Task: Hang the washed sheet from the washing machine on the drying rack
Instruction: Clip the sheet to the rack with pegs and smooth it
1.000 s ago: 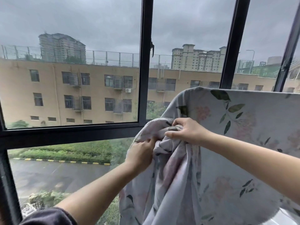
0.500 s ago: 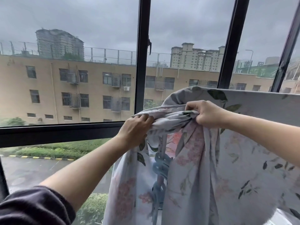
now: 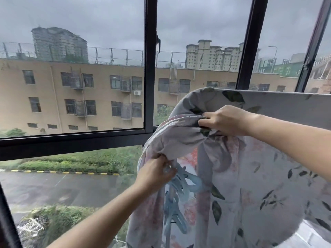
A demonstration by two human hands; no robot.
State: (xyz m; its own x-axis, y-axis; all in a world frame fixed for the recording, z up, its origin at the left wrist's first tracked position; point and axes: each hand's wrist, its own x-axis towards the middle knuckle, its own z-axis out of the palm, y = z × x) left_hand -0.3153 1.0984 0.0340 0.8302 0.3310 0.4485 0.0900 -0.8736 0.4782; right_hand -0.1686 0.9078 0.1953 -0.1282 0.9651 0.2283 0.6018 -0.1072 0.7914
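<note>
A pale grey sheet (image 3: 268, 176) printed with pink flowers and dark leaves hangs over a rail at the right; the rail itself is hidden under the cloth. My right hand (image 3: 225, 120) grips a bunched fold near the sheet's top left corner. Lower down, my left hand (image 3: 155, 170) pinches the sheet's left edge. Between the two hands the cloth is drawn into a curved fold. Blue plastic hangers or clips (image 3: 179, 194) show through the thin fabric below my left hand.
A large window with black frames (image 3: 149, 68) stands right behind the sheet. A horizontal black bar (image 3: 71, 144) crosses at hand height. Outside lie a beige building, a wet road and green shrubs.
My left hand has dropped down along the sheet's left edge, away from my right hand. My right hand stays near the top, and the cloth between them has stretched out.
</note>
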